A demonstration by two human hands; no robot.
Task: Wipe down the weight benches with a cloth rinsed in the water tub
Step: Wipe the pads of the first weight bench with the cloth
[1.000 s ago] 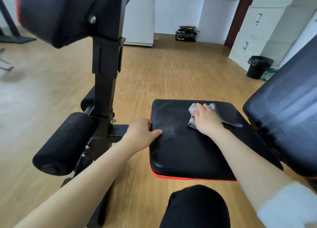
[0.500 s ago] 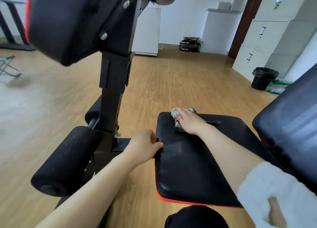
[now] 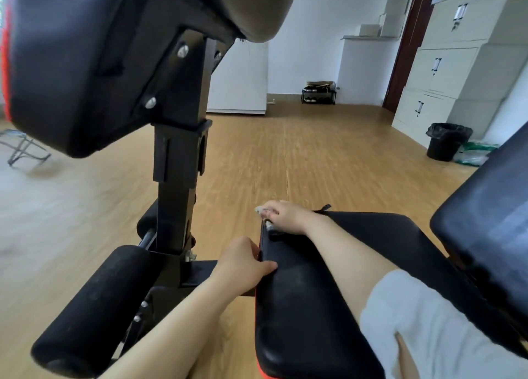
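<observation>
The black seat pad (image 3: pixel 323 298) of the weight bench, with a red lower edge, lies in front of me. My right hand (image 3: pixel 285 217) presses a bunched whitish mesh cloth (image 3: pixel 264 213) onto the pad's far left corner; most of the cloth is hidden under the hand. My left hand (image 3: pixel 243 263) grips the pad's left edge, thumb on top and fingers curled under the side. The black backrest pad (image 3: pixel 491 236) rises at the right.
The bench's black upright post (image 3: pixel 177 184) carries a large black pad (image 3: pixel 77 61) at top left and a foam roller (image 3: pixel 94 313) at lower left. A black bin (image 3: pixel 445 144) stands by the grey cabinets (image 3: pixel 457 64) at the right. Wooden floor stretches ahead.
My right hand has slid the cloth leftward across the seat pad, from its far middle to the far left corner. My left hand has kept its grip on the pad's edge.
</observation>
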